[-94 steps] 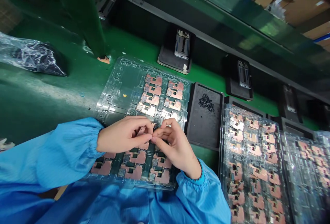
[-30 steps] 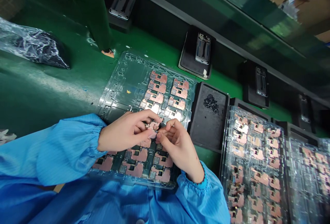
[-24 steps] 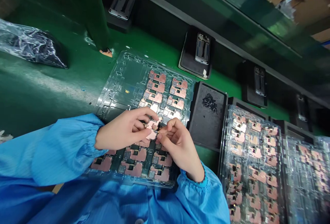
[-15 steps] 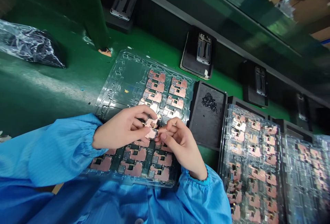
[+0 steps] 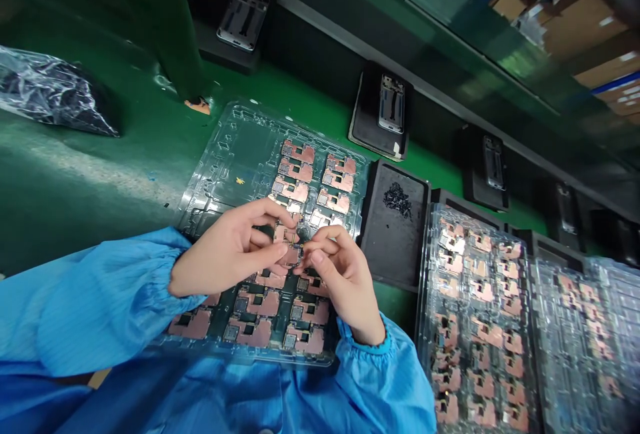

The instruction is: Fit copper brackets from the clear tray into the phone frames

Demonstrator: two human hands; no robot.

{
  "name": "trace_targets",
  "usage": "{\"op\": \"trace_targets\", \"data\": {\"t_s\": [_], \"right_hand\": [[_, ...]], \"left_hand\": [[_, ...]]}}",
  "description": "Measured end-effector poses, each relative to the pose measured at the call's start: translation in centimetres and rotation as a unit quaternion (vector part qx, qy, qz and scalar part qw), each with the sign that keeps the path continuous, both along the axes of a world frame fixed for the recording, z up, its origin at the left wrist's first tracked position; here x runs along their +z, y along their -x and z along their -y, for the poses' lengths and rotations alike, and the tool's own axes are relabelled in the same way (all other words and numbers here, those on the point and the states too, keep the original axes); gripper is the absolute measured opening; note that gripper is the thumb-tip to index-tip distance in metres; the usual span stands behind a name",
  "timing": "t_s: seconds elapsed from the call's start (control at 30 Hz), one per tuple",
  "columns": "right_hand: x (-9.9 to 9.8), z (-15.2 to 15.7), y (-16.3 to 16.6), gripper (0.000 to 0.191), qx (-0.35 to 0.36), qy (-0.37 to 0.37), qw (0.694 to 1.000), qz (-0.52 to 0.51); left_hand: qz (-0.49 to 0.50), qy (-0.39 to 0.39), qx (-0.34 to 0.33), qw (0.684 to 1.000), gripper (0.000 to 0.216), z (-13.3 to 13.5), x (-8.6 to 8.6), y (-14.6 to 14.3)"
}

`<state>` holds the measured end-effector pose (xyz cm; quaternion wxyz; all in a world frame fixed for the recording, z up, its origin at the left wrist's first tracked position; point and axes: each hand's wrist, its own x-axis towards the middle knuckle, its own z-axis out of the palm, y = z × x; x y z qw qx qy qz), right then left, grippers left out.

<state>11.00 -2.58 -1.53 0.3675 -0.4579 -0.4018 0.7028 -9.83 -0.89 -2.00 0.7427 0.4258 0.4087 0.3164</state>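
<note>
My left hand [image 5: 227, 244] grips a copper-coloured phone circuit board [image 5: 286, 239] between thumb and fingers, above the tray. At the board's right edge is my right hand [image 5: 345, 274], its thumb and fingertips pinched together. Whatever lies between those fingertips is too small to make out. Under both hands lies a clear plastic tray [image 5: 210, 177] with rows of similar boards [image 5: 257, 301]. Part of the tray and some boards are hidden by my hands. A small yellow piece [image 5: 240, 181] lies in the tray's upper left.
Right of the tray, a black tray [image 5: 395, 247] holds a heap of small black parts [image 5: 399, 199]. Farther right are more clear trays of boards [image 5: 480, 327]. Phone frames [image 5: 391, 104] rest on black pads along the back. A plastic bag [image 5: 55, 91] lies at left, near a green post [image 5: 173, 34].
The view has shifted slightly, so most things sit a little farther left. My left hand still holds the board, now tilted a bit differently, with my right fingertips at its edge.
</note>
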Motion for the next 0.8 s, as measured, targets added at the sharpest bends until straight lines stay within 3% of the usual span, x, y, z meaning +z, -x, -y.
{"op": "trace_targets", "data": {"t_s": [0.13,0.27,0.4,0.5,0.57,0.7,0.73,0.8], "right_hand": [[-0.9,0.0,0.2,0.031,-0.008,0.022,0.999,-0.028],[-1.4,0.2,0.3,0.037,-0.008,-0.007,0.999,-0.054],[-1.2,0.4,0.2,0.04,-0.073,-0.167,0.983,-0.005],[-1.0,0.6,0.2,0.04,-0.159,-0.3,0.939,0.057],[-0.9,0.7,0.2,0.038,-0.22,-0.343,0.911,0.067],[-0.9,1.1,-0.5,0.032,-0.326,-0.323,0.887,0.049],[-0.9,1.2,-0.9,0.032,-0.348,-0.303,0.887,0.031],[-0.7,1.1,-1.9,0.035,-0.378,-0.26,0.888,-0.033]], "left_hand": [[0.016,0.0,-0.003,1.0,0.027,0.3,-0.3,0.1],[0.053,0.037,-0.006,0.998,0.042,0.2,-0.4,-0.1],[0.09,0.09,0.025,0.992,0.043,-0.8,1.3,-1.1],[0.116,0.113,0.032,0.986,0.023,-1.1,3.2,-3.0],[0.125,0.112,0.021,0.986,0.018,-0.8,4.1,-4.6],[0.141,0.109,-0.008,0.984,0.019,-0.1,5.1,-7.7],[0.131,0.087,-0.025,0.987,0.017,-0.4,5.3,-8.2],[0.025,-0.035,-0.045,0.998,0.014,-2.3,5.6,-8.4]]}}
